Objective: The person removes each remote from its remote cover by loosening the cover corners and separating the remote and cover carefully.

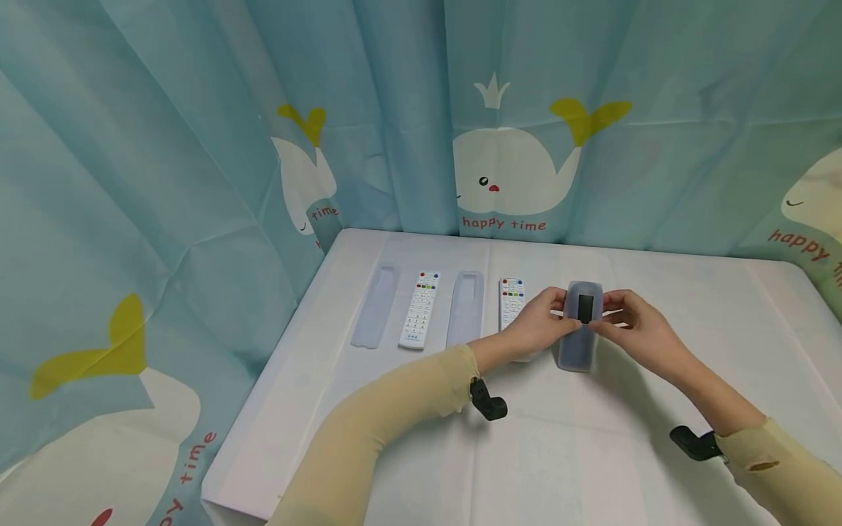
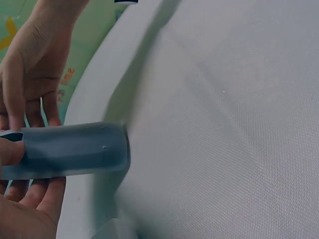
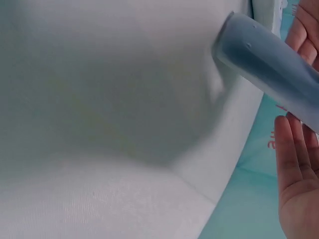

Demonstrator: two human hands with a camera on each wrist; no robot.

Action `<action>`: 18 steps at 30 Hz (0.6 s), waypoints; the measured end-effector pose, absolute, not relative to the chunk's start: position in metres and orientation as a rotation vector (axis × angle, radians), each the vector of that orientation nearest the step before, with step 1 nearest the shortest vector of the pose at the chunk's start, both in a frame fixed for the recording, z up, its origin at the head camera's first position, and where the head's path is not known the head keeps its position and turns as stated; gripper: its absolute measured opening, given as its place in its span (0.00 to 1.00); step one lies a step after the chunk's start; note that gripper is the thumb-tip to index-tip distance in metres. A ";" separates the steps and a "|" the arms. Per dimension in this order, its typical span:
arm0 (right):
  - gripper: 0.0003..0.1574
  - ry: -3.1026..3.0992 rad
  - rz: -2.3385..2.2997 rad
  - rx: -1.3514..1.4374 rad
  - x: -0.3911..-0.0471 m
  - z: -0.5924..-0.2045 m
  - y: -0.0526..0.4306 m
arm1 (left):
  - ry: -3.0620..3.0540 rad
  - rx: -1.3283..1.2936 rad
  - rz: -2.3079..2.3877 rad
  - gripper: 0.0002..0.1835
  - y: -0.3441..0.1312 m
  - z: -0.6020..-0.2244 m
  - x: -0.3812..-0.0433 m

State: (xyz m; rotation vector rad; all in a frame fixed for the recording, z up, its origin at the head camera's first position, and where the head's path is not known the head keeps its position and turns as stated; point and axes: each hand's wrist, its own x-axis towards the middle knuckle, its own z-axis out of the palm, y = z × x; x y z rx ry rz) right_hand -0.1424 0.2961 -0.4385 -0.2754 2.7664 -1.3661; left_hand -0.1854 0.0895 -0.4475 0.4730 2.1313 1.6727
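Note:
Both hands hold a bluish translucent remote-control cover (image 1: pixel 577 351) with a dark rectangle in its upper half, tilted up over the right part of the table. My left hand (image 1: pixel 542 321) grips its left edge, thumb on the front face. On the opposite edge, my right hand (image 1: pixel 638 329) pinches it with thumb and fingers. The left wrist view shows the cover's rounded end (image 2: pixel 84 149) between the two hands; the right wrist view shows the same end (image 3: pixel 259 55). A white remote (image 1: pixel 511 292) lies just left of the cover, its lower part hidden behind my left hand.
Another white remote (image 1: pixel 419 310) lies farther left on the white-covered table (image 1: pixel 710 314). Flat translucent covers lie on both sides of it, one at the left (image 1: pixel 376 307) and one at the right (image 1: pixel 466 307). A whale-printed curtain (image 1: pixel 408 146) hangs behind and along the left side.

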 end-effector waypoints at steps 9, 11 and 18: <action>0.31 2.923 -1.498 -0.310 -0.144 -0.428 0.294 | 2.106 0.484 1.689 0.23 0.091 -0.448 -0.186; 0.27 2.947 -1.509 -0.306 -0.145 -0.426 0.293 | 2.102 0.486 1.689 0.23 0.091 -0.447 -0.185; 0.21 3.033 -1.518 -0.265 -0.146 -0.427 0.287 | 2.148 0.490 1.666 0.25 0.092 -0.447 -0.183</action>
